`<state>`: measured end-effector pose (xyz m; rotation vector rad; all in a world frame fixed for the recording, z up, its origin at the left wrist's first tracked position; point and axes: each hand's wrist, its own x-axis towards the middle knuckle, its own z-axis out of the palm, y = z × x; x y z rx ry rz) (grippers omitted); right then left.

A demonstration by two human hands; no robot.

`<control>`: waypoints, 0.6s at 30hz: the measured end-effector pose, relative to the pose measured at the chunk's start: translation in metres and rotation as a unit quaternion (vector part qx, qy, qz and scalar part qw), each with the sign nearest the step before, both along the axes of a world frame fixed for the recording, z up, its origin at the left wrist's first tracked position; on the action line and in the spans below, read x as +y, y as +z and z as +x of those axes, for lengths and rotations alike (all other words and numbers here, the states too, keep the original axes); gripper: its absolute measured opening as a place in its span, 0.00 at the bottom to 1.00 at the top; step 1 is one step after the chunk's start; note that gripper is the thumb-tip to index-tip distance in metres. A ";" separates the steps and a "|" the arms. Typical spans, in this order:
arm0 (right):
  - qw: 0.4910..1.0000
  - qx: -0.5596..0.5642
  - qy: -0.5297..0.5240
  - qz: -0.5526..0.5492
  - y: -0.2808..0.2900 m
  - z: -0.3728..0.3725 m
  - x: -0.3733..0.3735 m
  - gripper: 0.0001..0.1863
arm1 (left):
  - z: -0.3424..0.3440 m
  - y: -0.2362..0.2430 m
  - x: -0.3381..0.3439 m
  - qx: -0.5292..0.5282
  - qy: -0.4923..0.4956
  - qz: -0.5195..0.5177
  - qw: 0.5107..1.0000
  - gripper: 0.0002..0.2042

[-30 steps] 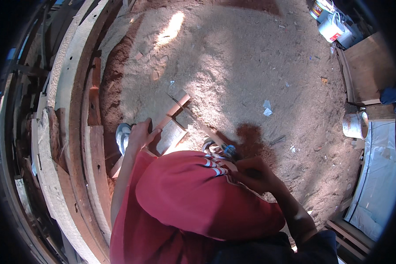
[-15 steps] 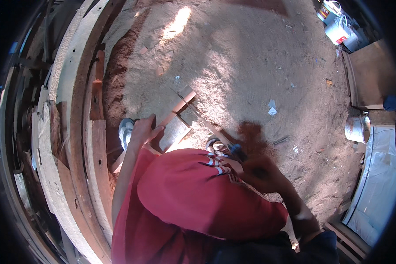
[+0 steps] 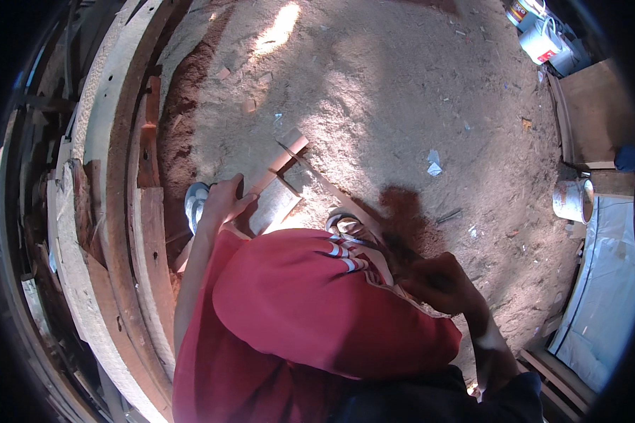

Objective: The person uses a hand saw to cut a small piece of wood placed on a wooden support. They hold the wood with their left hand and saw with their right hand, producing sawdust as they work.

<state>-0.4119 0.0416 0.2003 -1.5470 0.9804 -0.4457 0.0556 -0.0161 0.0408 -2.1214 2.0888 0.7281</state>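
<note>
A handsaw [image 3: 335,192] slants across a narrow wooden board [image 3: 288,152], its blade crossing the board near the far end. My right hand [image 3: 441,282] is closed round the saw's handle, which lies in dark shadow at my right knee. Farther left, my left hand [image 3: 224,201] grips the board's near part, thumb along its side. Under the board sits a pale, flat-topped wooden piece [image 3: 274,206]. My red-clad leg [image 3: 317,296] hides part of what lies below. A shoe [image 3: 196,203] shows beside my left hand, and a sandalled foot [image 3: 346,224] beneath the saw.
Long timber beams [image 3: 113,176] are stacked along the left. Sawdust covers the dirt floor [image 3: 381,92], with paper scraps [image 3: 434,162] lying about. White buckets [image 3: 541,44] stand at the far right, another bucket [image 3: 573,201] nearer, beside a sheet-covered surface [image 3: 596,282].
My right hand has drawn the saw back toward me, to the lower right. The left hand stays on the board; the whole view has shifted slightly.
</note>
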 end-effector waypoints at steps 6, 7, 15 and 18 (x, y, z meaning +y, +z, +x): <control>0.993 -0.077 -0.089 0.029 -0.022 0.007 0.002 0.17 | -0.009 -0.003 -0.004 -0.005 -0.006 0.016 1.000 0.30; 0.991 -0.090 -0.093 0.041 -0.025 0.011 -0.001 0.18 | -0.011 -0.004 -0.003 -0.004 -0.006 0.019 1.000 0.30; 0.995 -0.036 0.028 0.085 -0.016 -0.003 -0.002 0.21 | -0.003 0.004 0.001 0.008 -0.039 0.014 0.999 0.26; 0.994 -0.063 -0.001 0.094 -0.017 0.011 -0.004 0.20 | -0.005 0.003 -0.001 0.005 -0.017 -0.015 1.000 0.25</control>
